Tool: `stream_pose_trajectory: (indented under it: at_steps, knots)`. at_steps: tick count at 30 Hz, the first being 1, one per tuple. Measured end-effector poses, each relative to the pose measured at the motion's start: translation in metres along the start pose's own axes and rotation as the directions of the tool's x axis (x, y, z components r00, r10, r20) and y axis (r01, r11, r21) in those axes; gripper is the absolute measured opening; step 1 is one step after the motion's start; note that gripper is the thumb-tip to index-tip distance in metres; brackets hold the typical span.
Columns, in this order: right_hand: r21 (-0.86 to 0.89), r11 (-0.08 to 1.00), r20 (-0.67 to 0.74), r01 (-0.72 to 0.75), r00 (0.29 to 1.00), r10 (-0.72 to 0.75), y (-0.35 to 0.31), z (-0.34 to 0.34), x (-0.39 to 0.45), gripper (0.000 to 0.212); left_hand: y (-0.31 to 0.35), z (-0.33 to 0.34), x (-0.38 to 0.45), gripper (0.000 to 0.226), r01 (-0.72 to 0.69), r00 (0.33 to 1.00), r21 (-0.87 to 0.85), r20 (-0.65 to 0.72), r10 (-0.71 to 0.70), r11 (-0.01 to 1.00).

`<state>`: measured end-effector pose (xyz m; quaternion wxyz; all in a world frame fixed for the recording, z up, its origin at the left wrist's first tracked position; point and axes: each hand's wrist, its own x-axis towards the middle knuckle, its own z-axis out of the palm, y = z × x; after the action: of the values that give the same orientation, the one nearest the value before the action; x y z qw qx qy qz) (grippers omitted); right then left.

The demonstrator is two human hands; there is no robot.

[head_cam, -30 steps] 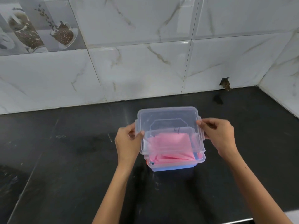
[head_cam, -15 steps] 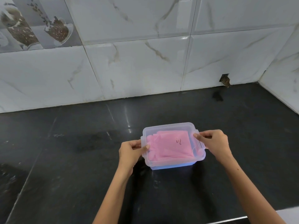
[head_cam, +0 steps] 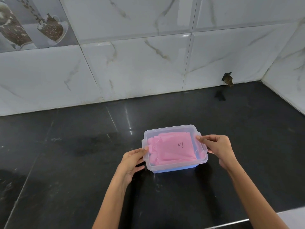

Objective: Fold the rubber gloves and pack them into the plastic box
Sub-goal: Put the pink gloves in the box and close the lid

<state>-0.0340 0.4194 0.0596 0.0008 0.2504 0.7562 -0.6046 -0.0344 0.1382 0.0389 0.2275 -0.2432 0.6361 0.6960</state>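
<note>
Black stone counter (head_cam: 66, 162), backed by a marble-tiled wall (head_cam: 132, 63). Clear plastic box (head_cam: 178, 167) stands near the counter's middle, its clear lid (head_cam: 166, 129) seated on top. Folded pink rubber gloves (head_cam: 173, 149) lie inside, a small dark mark on the upper face. Left hand (head_cam: 132, 161) is at the box's left side, thumb on the lid rim, fingers loosely curled. Right hand (head_cam: 217, 147) grips the right side clip, fingers bent around it.

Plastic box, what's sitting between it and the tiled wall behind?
Nothing: in the head view, only bare black countertop separates the plastic box from the tiled wall.
</note>
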Motion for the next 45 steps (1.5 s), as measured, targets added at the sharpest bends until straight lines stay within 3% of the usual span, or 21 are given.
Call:
stream_pose_trajectory:
  at_steps: [2, 4, 6, 9, 11, 15, 19, 25, 27, 30, 34, 39, 42, 45]
  knots:
    - [0.005, 1.0, -0.021, 0.008, 1.0, -0.008, 0.002, 0.002, -0.001, 0.016, 0.002, 0.0, 0.0, 0.026, -0.009, 1.0, -0.025, 0.0, 0.009, 1.0]
    - [0.004, 1.0, -0.036, 0.012, 0.999, -0.012, 0.004, 0.004, -0.001, 0.016, 0.003, 0.004, -0.001, 0.019, -0.123, 0.986, 0.04, -0.106, 0.127, 0.992]
    - [0.001, 1.0, -0.047, 0.012, 0.999, -0.012, 0.005, 0.005, 0.0, 0.016, 0.003, 0.013, -0.007, 0.013, -0.287, 0.919, 0.251, -0.201, 0.34, 0.924]
    - [-0.011, 1.0, -0.057, 0.019, 0.998, -0.02, 0.006, 0.005, 0.0, 0.015, -0.001, 0.031, -0.016, 0.016, -0.387, 0.826, 0.554, -0.146, 0.544, 0.737]
    - [-0.017, 0.999, -0.07, 0.034, 0.997, -0.035, 0.008, 0.006, 0.001, 0.012, -0.003, 0.037, -0.018, 0.027, -0.392, 0.807, 0.613, -0.13, 0.577, 0.687]
    - [-0.035, 0.998, -0.099, 0.053, 0.993, -0.056, 0.01, 0.008, 0.0, 0.008, -0.007, 0.044, -0.021, 0.028, -0.396, 0.764, 0.683, -0.126, 0.632, 0.614]
    - [-0.041, 0.996, -0.115, 0.077, 0.99, -0.081, 0.012, 0.009, -0.003, 0.01, -0.01, 0.055, -0.026, 0.048, -0.294, 0.796, 0.782, -0.117, 0.593, 0.549]
    - [-0.032, 0.979, 0.071, -0.201, 0.977, 0.203, 0.008, 0.012, -0.01, 0.039, -0.009, 0.055, -0.03, 0.052, -0.281, 0.795, 0.79, -0.126, 0.593, 0.545]
    - [-0.002, 0.996, -0.044, -0.087, 0.995, 0.087, 0.008, 0.011, -0.011, 0.039, -0.009, 0.054, -0.03, 0.052, -0.282, 0.786, 0.789, -0.136, 0.603, 0.546]
    - [-0.18, 0.973, -0.222, 0.143, 0.958, -0.181, 0.005, 0.014, -0.015, 0.024, -0.01, 0.054, -0.031, 0.05, -0.292, 0.772, 0.787, -0.141, 0.62, 0.544]
    - [-0.282, 0.945, -0.275, 0.166, 0.93, -0.245, 0.002, 0.021, -0.016, 0.025, -0.012, 0.055, -0.031, 0.05, -0.298, 0.767, 0.787, -0.14, 0.627, 0.54]
    - [-0.588, 0.785, -0.254, 0.196, 0.877, -0.409, 0.002, 0.031, -0.016, 0.035, -0.015, 0.056, -0.028, 0.051, -0.286, 0.764, 0.791, -0.153, 0.627, 0.541]
    - [-0.703, 0.673, -0.198, 0.227, 0.848, -0.492, 0.01, 0.038, -0.024, 0.023, -0.018, 0.054, -0.026, 0.051, -0.297, 0.764, 0.782, -0.15, 0.627, 0.549]
    - [-0.741, 0.596, -0.061, 0.309, 0.853, -0.518, 0.02, 0.047, -0.033, 0.044, -0.02, 0.046, -0.021, 0.051, -0.268, 0.743, 0.816, -0.164, 0.649, 0.512]
